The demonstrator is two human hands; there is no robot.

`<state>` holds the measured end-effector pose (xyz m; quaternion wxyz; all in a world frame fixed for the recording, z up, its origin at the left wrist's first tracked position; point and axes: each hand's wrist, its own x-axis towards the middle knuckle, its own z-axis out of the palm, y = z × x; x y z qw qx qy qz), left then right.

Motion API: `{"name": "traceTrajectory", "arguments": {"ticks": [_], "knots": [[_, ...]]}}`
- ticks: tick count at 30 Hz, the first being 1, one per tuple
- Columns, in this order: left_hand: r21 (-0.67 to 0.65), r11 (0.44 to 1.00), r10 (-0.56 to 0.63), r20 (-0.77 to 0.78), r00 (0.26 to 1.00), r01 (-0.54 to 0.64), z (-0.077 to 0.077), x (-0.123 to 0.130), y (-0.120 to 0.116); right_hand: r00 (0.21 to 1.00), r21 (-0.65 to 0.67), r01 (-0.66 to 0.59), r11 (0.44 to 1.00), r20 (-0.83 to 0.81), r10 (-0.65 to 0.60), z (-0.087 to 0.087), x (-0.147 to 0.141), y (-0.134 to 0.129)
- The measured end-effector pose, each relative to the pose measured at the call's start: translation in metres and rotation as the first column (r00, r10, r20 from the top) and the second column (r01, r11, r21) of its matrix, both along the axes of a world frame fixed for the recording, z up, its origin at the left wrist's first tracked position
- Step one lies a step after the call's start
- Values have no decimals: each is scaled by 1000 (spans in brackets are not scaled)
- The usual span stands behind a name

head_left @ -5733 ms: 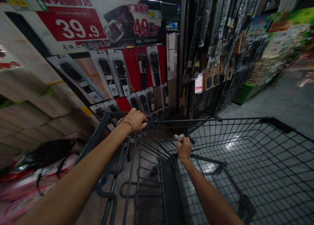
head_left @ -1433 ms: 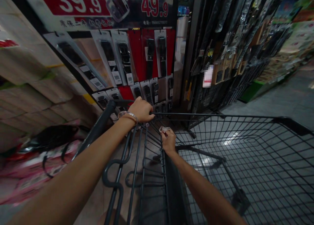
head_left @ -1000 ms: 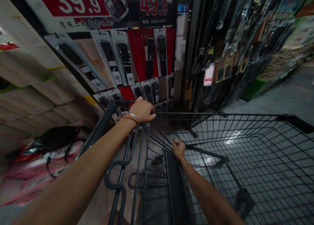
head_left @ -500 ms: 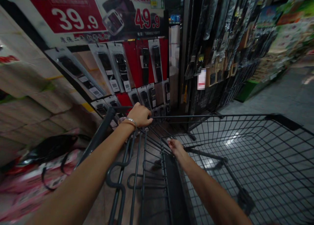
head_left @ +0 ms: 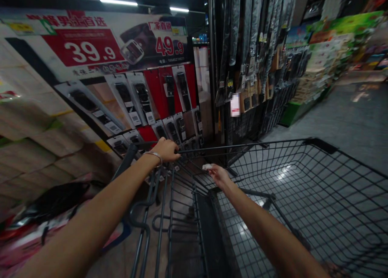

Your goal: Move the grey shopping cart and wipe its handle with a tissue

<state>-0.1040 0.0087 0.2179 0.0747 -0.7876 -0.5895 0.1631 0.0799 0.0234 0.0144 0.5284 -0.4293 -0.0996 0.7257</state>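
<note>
Shopping cart [head_left: 303,177] sits right in front of the person, its wire basket bare of goods and pointing off toward 2 o'clock down the aisle. The left hand [head_left: 166,149] is wrapped firmly round the cart's top rail [head_left: 209,149] at about 11 o'clock, with a thin bracelet [head_left: 154,154] on that wrist. The right hand [head_left: 218,174] hangs just above the near edge of the basket, more or less at 12 o'clock, its grip pinched shut on a small whitish scrap [head_left: 207,166]. Could be a crumpled wrapper or slip of paper, too small to tell.

Straight past the cart there's a rack of packaged belts [head_left: 142,102] on hanging cards under a red price banner [head_left: 81,47], and more long black belts [head_left: 242,39] hang at 1 o'clock. A dark bag [head_left: 51,197] lies low at 9 o'clock.

Best guess at the step: the cart is parked at the belt display, steadied by one hand, while the other is busy with that little scrap over the basket. The next move probably calls for freeing up the right hand, since it can't take anything off the rack while pinching the scrap, and for keeping the left hand's hold so the cart doesn't roll.
</note>
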Motion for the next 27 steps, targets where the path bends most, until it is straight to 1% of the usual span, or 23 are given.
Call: {"name": "traceTrajectory", "arguments": {"ticks": [2, 3, 5, 6, 9, 12, 15, 17, 21, 27], "knots": [[-49, 999, 14, -47, 999, -17, 0, 15, -2, 1000, 11, -9, 1000, 14, 9, 7, 11, -1], [-51, 999, -1, -68, 998, -3, -3, 26, -4, 1000, 7, -13, 1000, 26, 13, 8, 16, -3], [-13, 996, -88, -79, 993, 87, -11, 51, -8, 998, -18, -16, 1000, 59, 17, 6, 25, -9], [6, 992, -125, -63, 990, 126, -17, 64, -10, 997, -35, -15, 999, 79, 18, 2, 29, -12], [20, 994, -108, -38, 993, 108, -34, 97, -13, 987, -93, 20, 995, 158, -5, -12, 40, -18], [77, 994, -74, -26, 997, 76, -49, 117, -12, 965, -128, 127, 984, 244, -93, -29, 50, -18], [215, 976, 27, -19, 999, -22, -68, 123, -10, 929, -128, 260, 957, 305, -212, -43, 57, -14], [286, 958, 38, -19, 999, -31, -80, 122, -9, 910, -125, 319, 940, 318, -266, -50, 56, -10], [391, 920, 25, -3, 1000, -22, -100, 113, -6, 905, -123, 351, 928, 297, -303, -60, 47, -2], [492, 871, -13, -5, 1000, 14, -118, 101, 1, 898, -163, 376, 912, 307, -316, -74, 36, 10]]}}
